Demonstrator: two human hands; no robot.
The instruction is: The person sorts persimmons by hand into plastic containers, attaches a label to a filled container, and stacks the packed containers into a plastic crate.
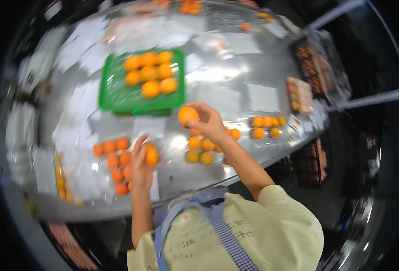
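Observation:
My right hand (212,125) grips an orange (188,116) between thumb and fingers, just off the lower right corner of a green tray (106,86). In my left hand (139,167), lower and to the left, is another orange (151,155), held on the palm side of the fingers. Several oranges (148,73) sit grouped on the tray, which seems to have clear film on it. Redder orange fruits (113,161) lie in rows beside my left hand. More oranges (206,158) rest under and beside my right forearm, which partly hides them.
The metal table (172,180) carries white sheets (82,43) on the left and back. Small orange fruits (266,122) are grouped at the right, near a packed box (303,95). Yellow fruits (61,180) lie far left. A crate (311,165) stands beyond the right edge.

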